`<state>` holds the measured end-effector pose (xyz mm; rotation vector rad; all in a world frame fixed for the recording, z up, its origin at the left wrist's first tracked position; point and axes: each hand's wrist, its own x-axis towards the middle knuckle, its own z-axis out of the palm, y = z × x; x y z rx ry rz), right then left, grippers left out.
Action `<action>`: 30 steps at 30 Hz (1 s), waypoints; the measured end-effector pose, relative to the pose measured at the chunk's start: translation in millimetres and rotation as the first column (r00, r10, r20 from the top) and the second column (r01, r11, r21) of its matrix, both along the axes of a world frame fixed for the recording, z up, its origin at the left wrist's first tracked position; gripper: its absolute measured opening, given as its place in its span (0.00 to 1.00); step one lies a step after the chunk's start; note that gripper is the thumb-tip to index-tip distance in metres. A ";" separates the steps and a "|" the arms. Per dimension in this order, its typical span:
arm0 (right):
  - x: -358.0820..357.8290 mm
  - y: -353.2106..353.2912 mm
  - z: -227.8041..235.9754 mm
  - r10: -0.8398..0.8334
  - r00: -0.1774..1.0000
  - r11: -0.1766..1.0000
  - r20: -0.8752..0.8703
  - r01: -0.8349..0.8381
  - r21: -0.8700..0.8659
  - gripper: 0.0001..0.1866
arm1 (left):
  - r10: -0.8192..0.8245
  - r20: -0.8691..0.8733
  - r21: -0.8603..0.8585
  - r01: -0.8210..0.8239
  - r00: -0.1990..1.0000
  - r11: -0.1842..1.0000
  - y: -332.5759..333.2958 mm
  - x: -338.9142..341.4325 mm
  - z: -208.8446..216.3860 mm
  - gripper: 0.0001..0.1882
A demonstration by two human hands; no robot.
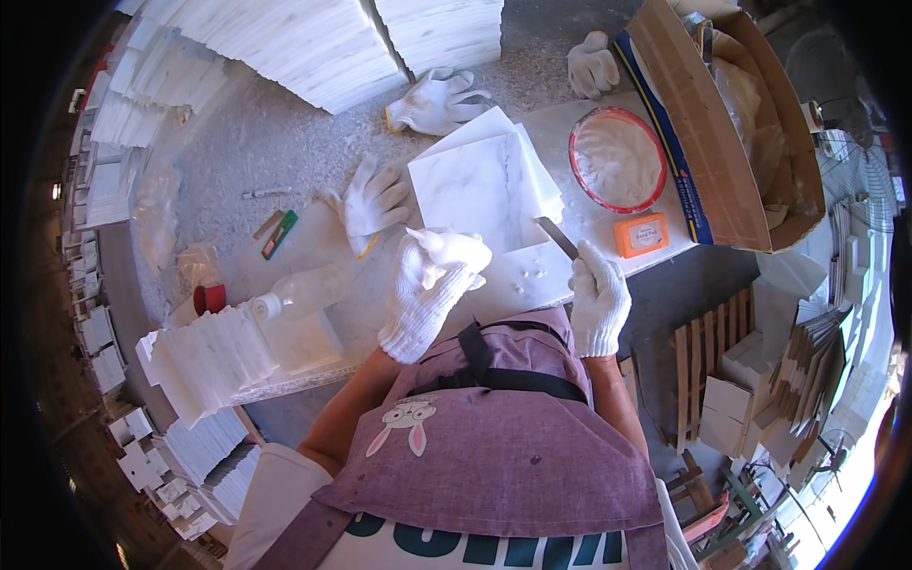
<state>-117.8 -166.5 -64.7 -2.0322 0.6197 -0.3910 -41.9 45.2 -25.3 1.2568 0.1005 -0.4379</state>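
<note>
Both hands wear white knitted gloves. My left hand (432,290) is raised over the table's near edge, its fingers curled together. Whatever lies in them, if anything, blends with the white glove and cannot be made out. My right hand (600,299) grips a narrow, flat metal blade (557,237) that points up and to the left. Just beyond my hands is a small stack of white marble-look tiles (475,190), fanned slightly out of line. Small white crumbs (530,275) lie on the table between the stack and me.
Spare white gloves (372,201) lie left of the tiles. To the right are a red-rimmed tub of white powder (617,160), an orange box (641,235) and an open cardboard box (712,123). Tall tile stacks (285,47) line the back; a plastic bottle (299,293) lies at left.
</note>
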 end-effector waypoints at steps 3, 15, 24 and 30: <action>-2.6 -3.1 -2.1 0.055 0.998 0.983 0.034 -0.048 -0.175 0.14 | -0.053 0.047 0.025 0.052 0.998 0.998 1.0 -0.2 -2.5 0.22; -20.0 -19.2 9.9 0.000 0.998 0.024 0.056 -0.056 0.998 0.20 | 0.025 0.136 0.037 -0.031 0.990 0.999 -9.6 -1.1 -11.7 0.29; -10.3 -29.3 24.6 0.027 1.000 0.320 0.014 -0.022 0.947 0.16 | 0.038 0.062 0.000 -0.038 0.997 0.999 -15.4 4.5 -14.5 0.21; 6.3 -33.7 47.8 0.180 0.983 0.586 -0.039 -0.075 0.807 0.31 | 0.039 0.151 0.065 -0.049 0.988 0.997 -22.6 13.0 -20.4 0.19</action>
